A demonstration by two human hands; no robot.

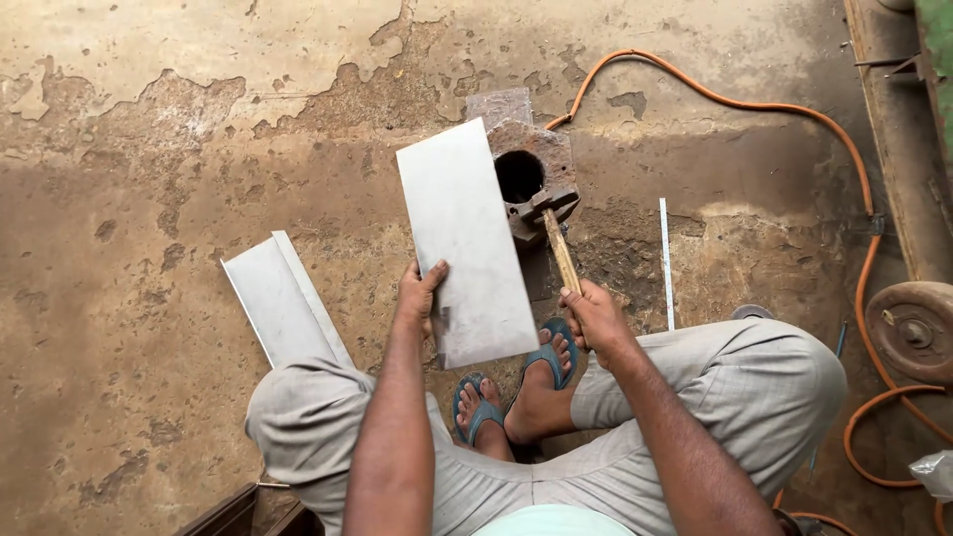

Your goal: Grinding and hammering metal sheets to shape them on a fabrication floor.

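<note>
- A person squats on a worn, stained concrete floor [149,149], seen from above, feet in blue sandals [516,382].
- The left hand [417,296] grips the near left edge of a flat grey metal sheet [465,243], whose far end rests against a rusty iron block [531,174] with a round hole.
- The right hand [594,316] is closed around the wooden handle of a hammer [558,233], its head lying on the block.
- A bent metal sheet [283,298] lies on the floor by the left knee.
- An orange hose [794,111] curves along the right side, near a steel ruler [666,260] and a rusty wheel [913,330].
</note>
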